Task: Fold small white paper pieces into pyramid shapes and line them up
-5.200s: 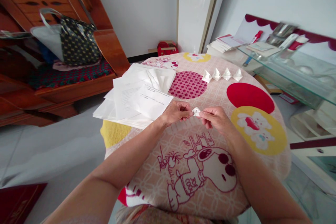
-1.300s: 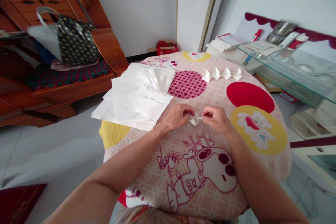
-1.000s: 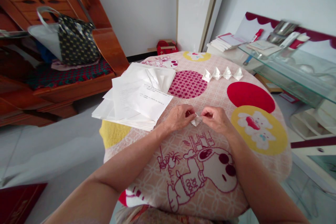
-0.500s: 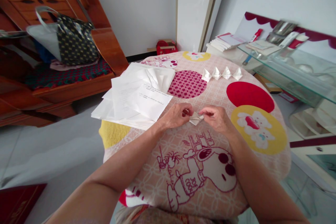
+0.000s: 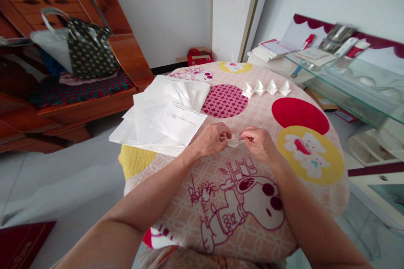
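A small folded white paper (image 5: 234, 142) is held between my two hands, just above the patterned tablecloth. My left hand (image 5: 213, 138) pinches its left end, with thumb and fingers closed. On the other end, my right hand (image 5: 258, 143) grips with its fingertips together. The paper's shape is partly hidden by the fingers. Beyond the hands, several folded paper boats (image 5: 259, 88) stand in a row on the cloth. To the left of my left hand lies a stack of loose paper sheets (image 5: 158, 122), some with printed lines.
The round table (image 5: 249, 231) has a cloth with cartoon figures. At the right, a glass shelf (image 5: 350, 80) stands close to the table edge. A wooden bench (image 5: 126, 63) with a dotted bag (image 5: 86, 48) is on the left.
The paper between my hands has gone from a pointed diamond shape to a flatter, narrower one. My right hand has shifted slightly, and both hands still hold the ends.
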A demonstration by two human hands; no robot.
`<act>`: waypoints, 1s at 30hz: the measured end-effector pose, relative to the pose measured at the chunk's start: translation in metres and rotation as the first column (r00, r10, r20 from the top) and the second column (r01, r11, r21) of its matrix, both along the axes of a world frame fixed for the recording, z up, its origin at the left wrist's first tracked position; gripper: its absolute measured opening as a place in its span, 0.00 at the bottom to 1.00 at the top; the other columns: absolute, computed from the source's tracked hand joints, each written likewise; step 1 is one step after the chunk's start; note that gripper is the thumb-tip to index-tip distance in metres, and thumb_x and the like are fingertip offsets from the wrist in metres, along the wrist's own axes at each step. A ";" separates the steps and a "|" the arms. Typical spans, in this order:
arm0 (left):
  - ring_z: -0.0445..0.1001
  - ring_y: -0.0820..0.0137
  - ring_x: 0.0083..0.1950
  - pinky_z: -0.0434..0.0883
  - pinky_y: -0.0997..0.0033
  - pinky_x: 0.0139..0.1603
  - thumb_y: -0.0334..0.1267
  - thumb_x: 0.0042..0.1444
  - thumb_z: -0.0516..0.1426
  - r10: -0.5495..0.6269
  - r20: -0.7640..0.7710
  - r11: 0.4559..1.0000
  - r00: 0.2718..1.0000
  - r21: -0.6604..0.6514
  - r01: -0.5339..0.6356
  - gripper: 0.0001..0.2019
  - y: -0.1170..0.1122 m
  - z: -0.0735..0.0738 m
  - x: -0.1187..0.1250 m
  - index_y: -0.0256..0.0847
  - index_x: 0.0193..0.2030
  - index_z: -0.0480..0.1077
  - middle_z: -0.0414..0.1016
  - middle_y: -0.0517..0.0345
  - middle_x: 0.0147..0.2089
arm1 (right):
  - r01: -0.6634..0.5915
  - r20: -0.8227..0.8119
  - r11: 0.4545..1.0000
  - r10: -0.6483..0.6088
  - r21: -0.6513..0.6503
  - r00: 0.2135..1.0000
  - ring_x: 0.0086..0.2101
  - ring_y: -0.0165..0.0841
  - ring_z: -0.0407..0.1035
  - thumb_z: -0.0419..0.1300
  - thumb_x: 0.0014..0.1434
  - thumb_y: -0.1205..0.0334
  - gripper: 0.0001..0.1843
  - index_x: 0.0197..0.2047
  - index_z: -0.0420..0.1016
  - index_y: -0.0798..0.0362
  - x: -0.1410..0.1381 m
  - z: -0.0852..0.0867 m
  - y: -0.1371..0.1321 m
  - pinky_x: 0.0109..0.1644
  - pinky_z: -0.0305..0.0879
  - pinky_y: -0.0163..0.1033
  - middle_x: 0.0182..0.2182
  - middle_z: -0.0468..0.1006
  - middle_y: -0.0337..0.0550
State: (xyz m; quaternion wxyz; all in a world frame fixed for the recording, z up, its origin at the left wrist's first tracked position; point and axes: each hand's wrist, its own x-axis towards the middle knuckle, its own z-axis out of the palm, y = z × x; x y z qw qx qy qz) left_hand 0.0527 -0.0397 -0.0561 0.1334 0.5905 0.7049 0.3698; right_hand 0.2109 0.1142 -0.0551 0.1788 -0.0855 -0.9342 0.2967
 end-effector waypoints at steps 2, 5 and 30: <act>0.75 0.71 0.34 0.71 0.72 0.37 0.22 0.48 0.57 0.019 -0.036 0.999 0.999 -0.027 -0.019 0.12 -0.001 0.001 0.000 0.36 0.36 0.79 0.80 0.53 0.38 | 0.013 0.015 1.000 -0.013 0.025 1.000 0.32 0.36 0.72 0.53 0.53 0.75 0.14 0.26 0.77 0.52 0.000 0.000 0.001 0.39 0.65 0.40 0.29 0.79 0.45; 0.75 0.71 0.33 0.72 0.72 0.37 0.23 0.48 0.58 0.037 -0.074 0.998 0.997 -0.048 -0.040 0.13 0.000 0.000 0.002 0.37 0.39 0.79 0.81 0.53 0.39 | 0.018 0.040 0.998 -0.020 0.053 0.999 0.30 0.35 0.70 0.54 0.52 0.75 0.12 0.25 0.75 0.52 0.001 0.002 0.000 0.37 0.62 0.39 0.27 0.78 0.44; 0.76 0.63 0.38 0.74 0.62 0.44 0.26 0.50 0.59 0.071 -0.245 0.980 0.967 -0.166 -0.114 0.10 0.003 -0.007 0.017 0.36 0.40 0.76 0.77 0.50 0.37 | 0.122 0.237 0.944 -0.200 0.307 0.951 0.30 0.37 0.70 0.62 0.54 0.73 0.07 0.30 0.76 0.52 -0.003 0.003 -0.020 0.34 0.57 0.41 0.30 0.79 0.48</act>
